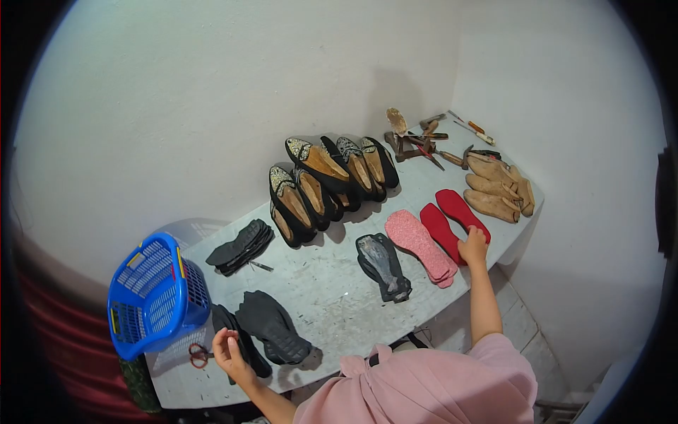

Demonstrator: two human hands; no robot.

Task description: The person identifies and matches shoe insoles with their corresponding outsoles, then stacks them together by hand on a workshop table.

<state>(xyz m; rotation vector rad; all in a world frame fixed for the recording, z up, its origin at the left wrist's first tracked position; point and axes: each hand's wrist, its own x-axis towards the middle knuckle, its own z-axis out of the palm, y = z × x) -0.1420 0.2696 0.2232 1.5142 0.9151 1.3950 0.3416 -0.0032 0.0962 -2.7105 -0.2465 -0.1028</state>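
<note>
My right hand (474, 247) is at the heel end of the red insoles, its fingers curled at the edge of the right-hand red insole (455, 205). Another red insole (439, 230) lies beside it, close to my thumb. A small stack of pink speckled insoles (417, 244) rests to their left. My left hand (232, 353) hovers over a black sole (244, 343) near the table's front left, fingers loosely bent and apart, with nothing visible in them. Next to it lies a pile of black textured soles (272, 325). Black soles with a greyish patch (382, 265) lie mid-table.
Black shoes with glittery toes (328, 173) lean in rows against the wall. A blue basket (185, 293) stands at the left, near red-handled scissors (199, 355). More black soles (241, 246) lie behind. Wooden shoe lasts (492, 203) and hand tools (431, 138) occupy the far right end.
</note>
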